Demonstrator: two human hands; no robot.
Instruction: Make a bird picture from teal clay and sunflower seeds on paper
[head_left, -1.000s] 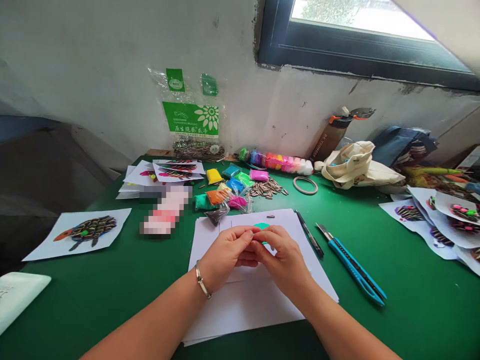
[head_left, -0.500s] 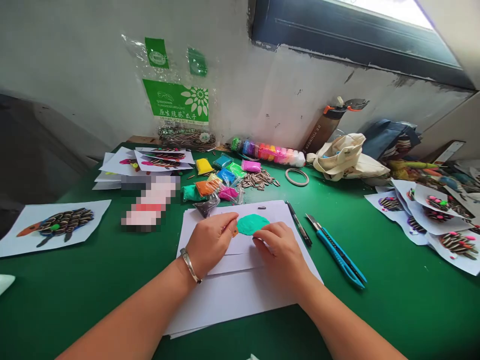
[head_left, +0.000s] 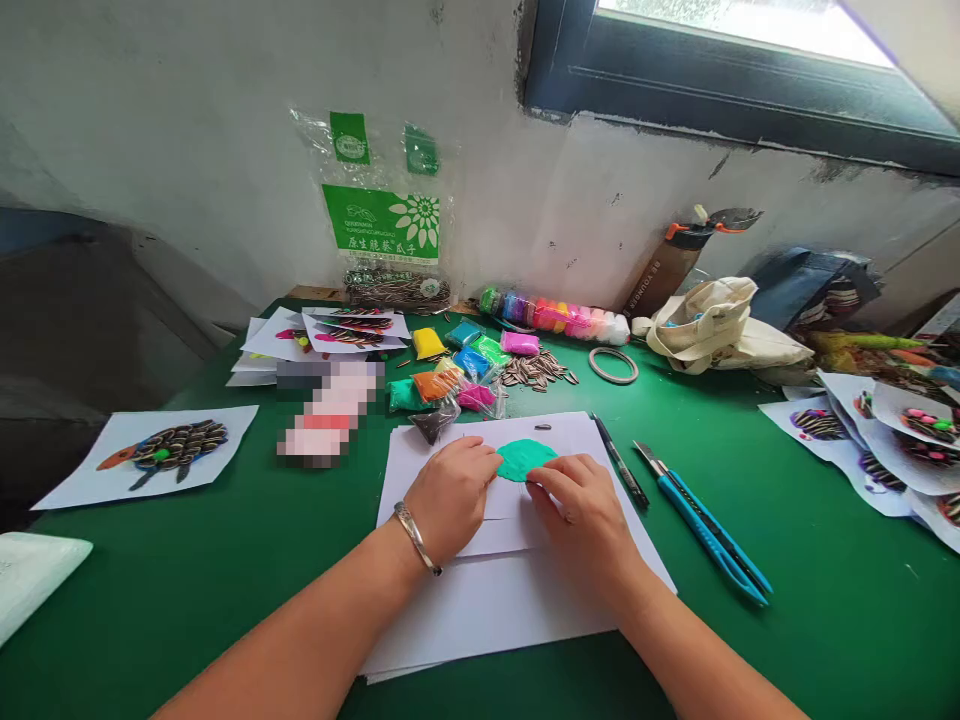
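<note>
The clay disc (head_left: 525, 460) lies flat on the far part of the paper stack (head_left: 517, 610), which serves as the reference. It is probably light, soft and slightly tacky; expect it to dent under point pressure. Take hold at the rim, using the finger pads flat.

Your left hand (head_left: 450, 490) is curled at the disc's left edge. Your right hand (head_left: 581, 495) has its fingers bent at the near-right edge. You cannot tell whether either one pinches anything.

The surface (head_left: 225, 580) is green. Right of the stack lie a pen (head_left: 619, 462) and a craft knife (head_left: 705, 530) with its blade exposed. Beyond the stack are clay packets (head_left: 435, 385), loose seeds (head_left: 536, 370) and a tape roll (head_left: 613, 366). Farther beyond it, a seed bag (head_left: 386, 230) leans against a scuffed wall (head_left: 187, 100); a window (head_left: 750, 75) is set up to the right.
</note>
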